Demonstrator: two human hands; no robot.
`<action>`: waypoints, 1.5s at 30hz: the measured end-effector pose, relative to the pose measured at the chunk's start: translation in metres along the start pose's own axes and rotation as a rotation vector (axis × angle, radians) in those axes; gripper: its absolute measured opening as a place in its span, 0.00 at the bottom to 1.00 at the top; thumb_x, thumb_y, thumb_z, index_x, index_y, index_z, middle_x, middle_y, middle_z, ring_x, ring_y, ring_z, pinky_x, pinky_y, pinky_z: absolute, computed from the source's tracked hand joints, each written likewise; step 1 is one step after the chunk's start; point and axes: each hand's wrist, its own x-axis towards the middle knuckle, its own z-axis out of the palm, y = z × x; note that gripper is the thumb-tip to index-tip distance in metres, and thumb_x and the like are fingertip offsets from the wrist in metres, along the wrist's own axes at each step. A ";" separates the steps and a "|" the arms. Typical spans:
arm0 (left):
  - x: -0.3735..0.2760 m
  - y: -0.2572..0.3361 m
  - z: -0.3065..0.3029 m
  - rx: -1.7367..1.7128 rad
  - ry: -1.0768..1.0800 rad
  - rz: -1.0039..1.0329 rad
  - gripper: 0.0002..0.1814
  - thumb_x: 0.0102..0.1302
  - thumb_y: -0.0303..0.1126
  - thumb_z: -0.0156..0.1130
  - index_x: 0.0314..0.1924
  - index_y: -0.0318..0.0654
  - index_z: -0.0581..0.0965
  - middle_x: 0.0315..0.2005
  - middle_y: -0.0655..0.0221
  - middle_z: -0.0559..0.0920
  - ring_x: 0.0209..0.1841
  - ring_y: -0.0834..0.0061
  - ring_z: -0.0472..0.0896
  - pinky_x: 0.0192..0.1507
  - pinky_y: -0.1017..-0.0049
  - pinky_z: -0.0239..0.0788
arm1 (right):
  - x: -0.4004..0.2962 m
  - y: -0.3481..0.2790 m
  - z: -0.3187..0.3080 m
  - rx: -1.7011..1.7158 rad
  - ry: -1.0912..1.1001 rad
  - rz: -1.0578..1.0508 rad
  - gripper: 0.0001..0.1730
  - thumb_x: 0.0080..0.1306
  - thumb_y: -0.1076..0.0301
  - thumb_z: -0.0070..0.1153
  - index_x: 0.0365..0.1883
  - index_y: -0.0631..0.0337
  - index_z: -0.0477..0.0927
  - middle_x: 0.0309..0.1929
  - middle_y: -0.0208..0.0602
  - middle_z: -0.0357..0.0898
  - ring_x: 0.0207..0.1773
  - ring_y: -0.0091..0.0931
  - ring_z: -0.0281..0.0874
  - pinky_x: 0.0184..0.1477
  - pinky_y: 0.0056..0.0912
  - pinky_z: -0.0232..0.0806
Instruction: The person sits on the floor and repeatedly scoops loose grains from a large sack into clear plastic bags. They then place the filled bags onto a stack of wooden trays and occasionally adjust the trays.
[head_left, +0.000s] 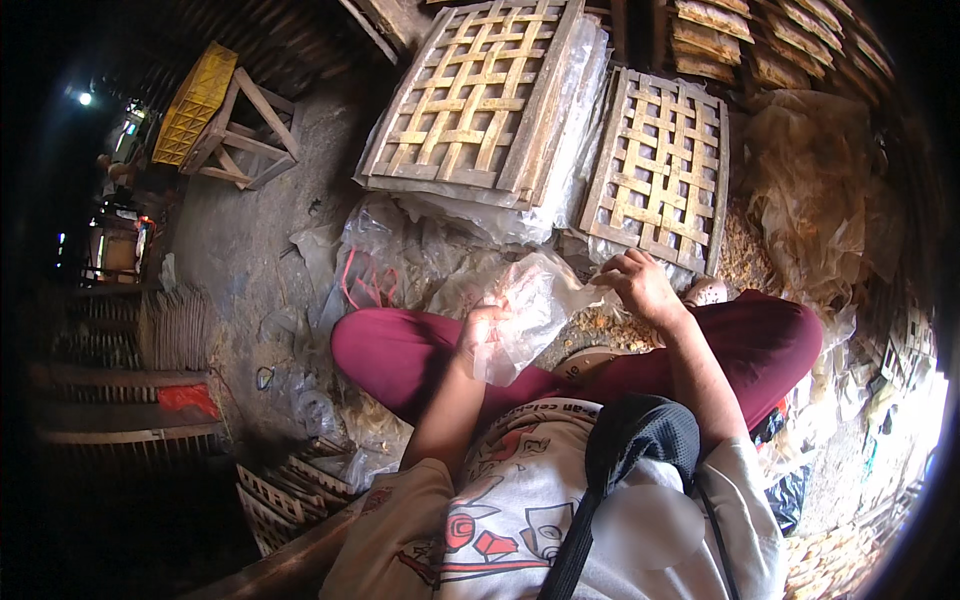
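A thin, clear plastic sheet (529, 307) spans the space between my two hands, above my lap. My left hand (487, 324) grips its lower left part, with some of the film lying over the fingers. At the upper right, my right hand (637, 285) pinches a gathered corner of the same plastic. Just beyond that hand lies a smaller woven bamboo lattice tray (667, 161) in a wooden frame. A larger stack of such lattice trays (480, 97), with plastic sheeting (566, 127) between the layers, stands to its left.
Crumpled plastic (405, 232) and pink string (360, 281) lie before my knees. Loose brown crumbs (615, 330) cover the floor between my legs. A yellow crate (196, 101) leans by a wooden stand (247, 142) at upper left. More plastic (810, 187) is heaped at right.
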 end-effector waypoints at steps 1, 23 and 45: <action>0.003 -0.002 -0.001 0.015 -0.012 0.015 0.50 0.48 0.18 0.51 0.75 0.39 0.51 0.75 0.49 0.48 0.78 0.57 0.45 0.77 0.55 0.40 | -0.002 0.008 0.004 0.017 -0.073 0.048 0.19 0.56 0.75 0.57 0.44 0.47 0.86 0.49 0.30 0.80 0.52 0.32 0.74 0.54 0.39 0.69; 0.031 -0.072 -0.006 -0.015 0.379 0.132 0.22 0.54 0.21 0.50 0.51 0.34 0.76 0.45 0.65 0.82 0.46 0.72 0.81 0.51 0.72 0.74 | 0.022 -0.090 0.030 1.578 0.228 0.293 0.56 0.64 0.20 0.30 0.79 0.50 0.43 0.75 0.56 0.52 0.78 0.42 0.49 0.76 0.49 0.36; 0.035 -0.013 -0.072 -0.248 0.326 0.362 0.20 0.73 0.30 0.45 0.62 0.30 0.68 0.63 0.53 0.73 0.67 0.58 0.70 0.72 0.53 0.56 | 0.006 -0.037 -0.003 0.418 -0.346 -0.146 0.30 0.53 0.78 0.59 0.56 0.48 0.82 0.62 0.27 0.78 0.70 0.36 0.67 0.74 0.55 0.49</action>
